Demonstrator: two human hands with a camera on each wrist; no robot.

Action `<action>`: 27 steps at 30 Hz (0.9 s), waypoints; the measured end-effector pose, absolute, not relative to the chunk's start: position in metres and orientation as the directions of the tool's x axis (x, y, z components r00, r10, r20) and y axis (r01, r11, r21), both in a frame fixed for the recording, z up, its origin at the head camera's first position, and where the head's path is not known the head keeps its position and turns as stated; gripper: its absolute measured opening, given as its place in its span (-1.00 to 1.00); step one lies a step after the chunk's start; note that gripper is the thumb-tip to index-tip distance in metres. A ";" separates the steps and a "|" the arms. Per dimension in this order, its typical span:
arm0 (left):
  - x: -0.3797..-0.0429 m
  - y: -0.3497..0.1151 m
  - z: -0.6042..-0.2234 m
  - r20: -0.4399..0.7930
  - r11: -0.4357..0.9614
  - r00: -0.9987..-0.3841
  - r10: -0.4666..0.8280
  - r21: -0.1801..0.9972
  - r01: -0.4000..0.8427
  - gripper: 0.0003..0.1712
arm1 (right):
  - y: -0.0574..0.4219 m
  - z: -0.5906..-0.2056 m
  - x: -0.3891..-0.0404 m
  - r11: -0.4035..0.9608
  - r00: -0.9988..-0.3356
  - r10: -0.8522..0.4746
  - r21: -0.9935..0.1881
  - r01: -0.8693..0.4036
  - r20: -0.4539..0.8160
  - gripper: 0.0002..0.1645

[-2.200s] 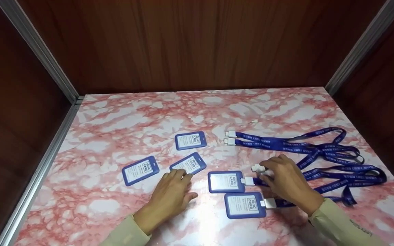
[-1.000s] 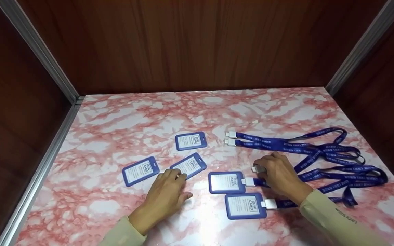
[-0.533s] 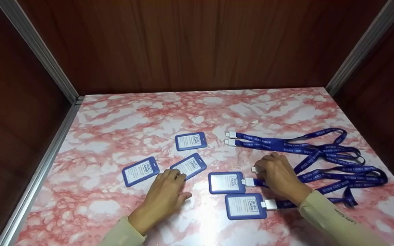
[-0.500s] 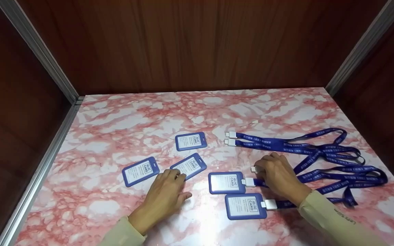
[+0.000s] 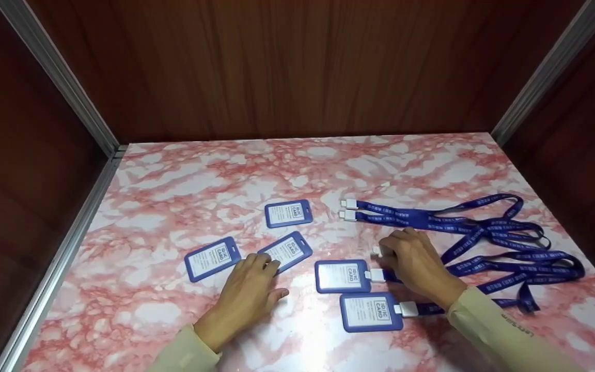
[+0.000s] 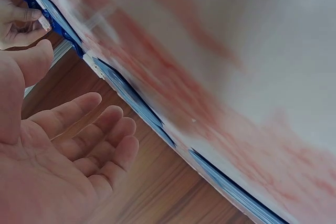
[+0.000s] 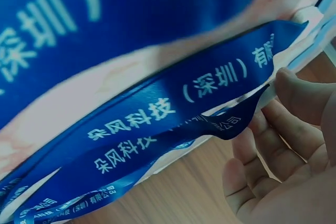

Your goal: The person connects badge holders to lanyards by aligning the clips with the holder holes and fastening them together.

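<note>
My right hand point(image 5: 416, 263) pinches the white clip point(image 5: 376, 251) of a blue lanyard between thumb and fingers, its strap point(image 7: 231, 124) running back under the hand. Fingers loosely bent, my left hand point(image 5: 246, 299) is beside the near edge of a blue-framed ID card holder point(image 5: 288, 250) and overlaps it in the head view. In the left wrist view that hand holds nothing. To its left lies another card holder point(image 5: 212, 258), and a third card holder point(image 5: 288, 213) lies farther back. Two more, an upper card holder point(image 5: 341, 276) and a lower card holder point(image 5: 372, 312), are joined to lanyard clips.
Two white lanyard clips point(image 5: 348, 209) lie at the back, their blue straps point(image 5: 413, 218) trailing right into overlapping loops. The red-and-white marbled table point(image 5: 199, 175) is enclosed by dark wood panels point(image 5: 297, 67) with metal corner rails point(image 5: 60, 77).
My right hand has shifted slightly left with the pinched clip. Over the earlier frames my left hand drew back a little to the left; the card holders lie where they were.
</note>
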State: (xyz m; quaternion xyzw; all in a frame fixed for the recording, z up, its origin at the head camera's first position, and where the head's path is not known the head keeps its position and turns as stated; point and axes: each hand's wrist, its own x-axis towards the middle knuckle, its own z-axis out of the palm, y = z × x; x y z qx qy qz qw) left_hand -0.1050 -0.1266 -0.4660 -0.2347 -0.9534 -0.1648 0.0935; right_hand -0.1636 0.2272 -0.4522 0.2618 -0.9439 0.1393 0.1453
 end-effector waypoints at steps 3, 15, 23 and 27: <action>-0.106 -0.127 -0.465 0.264 0.834 -0.870 0.417 0.269 0.482 -0.42 | 0.225 -0.450 -0.164 0.816 -0.816 -0.455 -0.199 -0.542 0.358 -0.68; -0.110 -0.124 -0.463 0.233 0.848 -0.888 0.396 0.278 0.451 -0.38 | 0.221 -0.438 -0.166 0.798 -0.803 -0.450 -0.228 -0.558 0.391 -0.71; -0.113 -0.122 -0.463 0.241 0.854 -0.885 0.398 0.255 0.453 -0.37 | 0.217 -0.435 -0.167 0.789 -0.795 -0.457 -0.229 -0.569 0.400 -0.68; -0.115 -0.121 -0.462 0.244 0.852 -0.884 0.399 0.259 0.456 -0.36 | 0.214 -0.433 -0.167 0.794 -0.806 -0.451 -0.239 -0.558 0.383 -0.69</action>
